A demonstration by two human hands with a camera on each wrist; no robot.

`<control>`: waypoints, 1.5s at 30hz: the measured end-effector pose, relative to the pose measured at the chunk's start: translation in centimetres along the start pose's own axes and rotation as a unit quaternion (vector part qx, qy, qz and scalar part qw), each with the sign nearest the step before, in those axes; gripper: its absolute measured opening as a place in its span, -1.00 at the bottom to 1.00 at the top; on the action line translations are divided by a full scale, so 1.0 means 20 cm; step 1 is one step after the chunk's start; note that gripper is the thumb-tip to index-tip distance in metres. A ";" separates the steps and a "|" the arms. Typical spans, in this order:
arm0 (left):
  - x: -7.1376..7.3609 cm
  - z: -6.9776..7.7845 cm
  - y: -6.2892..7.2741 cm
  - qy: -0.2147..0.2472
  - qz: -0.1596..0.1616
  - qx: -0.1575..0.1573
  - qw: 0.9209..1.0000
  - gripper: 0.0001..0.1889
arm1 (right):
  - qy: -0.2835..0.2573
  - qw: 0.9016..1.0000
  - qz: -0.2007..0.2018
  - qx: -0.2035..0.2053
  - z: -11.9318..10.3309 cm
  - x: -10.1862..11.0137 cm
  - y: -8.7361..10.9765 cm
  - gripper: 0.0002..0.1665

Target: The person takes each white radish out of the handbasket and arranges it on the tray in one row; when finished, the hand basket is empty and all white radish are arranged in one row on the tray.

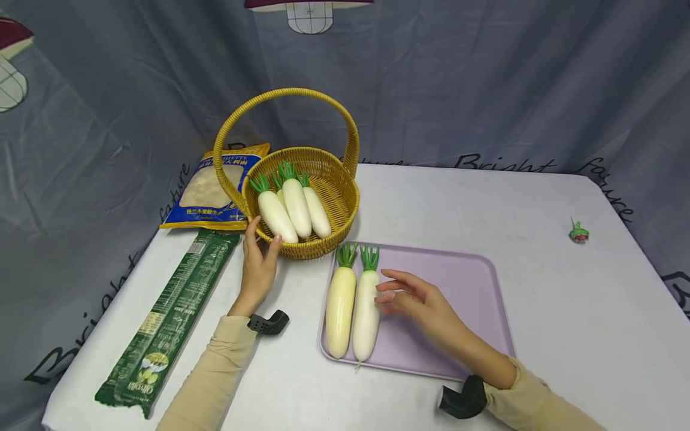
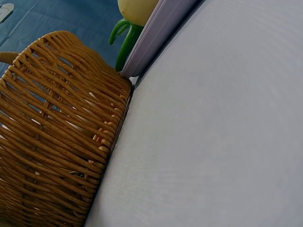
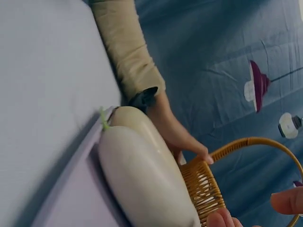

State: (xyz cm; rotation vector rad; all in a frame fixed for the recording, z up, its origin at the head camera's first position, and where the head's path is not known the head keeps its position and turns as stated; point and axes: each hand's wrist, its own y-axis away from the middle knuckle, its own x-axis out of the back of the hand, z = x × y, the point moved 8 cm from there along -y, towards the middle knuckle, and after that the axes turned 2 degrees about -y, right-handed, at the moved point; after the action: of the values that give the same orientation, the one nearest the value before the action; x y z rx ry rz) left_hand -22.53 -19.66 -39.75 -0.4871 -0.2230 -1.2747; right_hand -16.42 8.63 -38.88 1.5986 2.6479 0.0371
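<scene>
My left hand [image 1: 259,270] rests against the near left side of a wicker basket [image 1: 345,216], thumb and fingers spread at its rim. Inside the basket lie several white radishes [image 1: 296,206] with green tops. On a lilac tray [image 1: 439,269], two longer radishes lie side by side: a yellowish one [image 1: 341,311] and a whiter one [image 1: 366,314]. My right hand [image 1: 417,299] hovers over the tray, its loosely bent fingers beside the whiter radish and holding nothing. In the right wrist view both tray radishes [image 3: 142,175] fill the middle, with the basket [image 3: 201,184] beyond them.
Left of the basket lies a blue and yellow pasta bag [image 1: 210,188]. A long green packet [image 1: 169,320] stretches along the table's left side. A small red and green item [image 1: 579,233] sits at the far right. Grey curtain [image 1: 431,78] hangs behind the white table [image 1: 566,335].
</scene>
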 end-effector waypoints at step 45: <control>-0.01 -0.08 -0.02 -0.011 0.009 -0.017 1.000 -0.35 | -0.247 0.959 0.118 -0.077 -0.12 -0.18 -1.03 -0.37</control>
State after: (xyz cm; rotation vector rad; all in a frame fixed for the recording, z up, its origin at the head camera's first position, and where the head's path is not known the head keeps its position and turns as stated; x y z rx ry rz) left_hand -23.11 -20.37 -41.23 -0.5302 -0.2149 -1.2580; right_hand -33.17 -4.17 -37.41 1.6076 2.0258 -0.1270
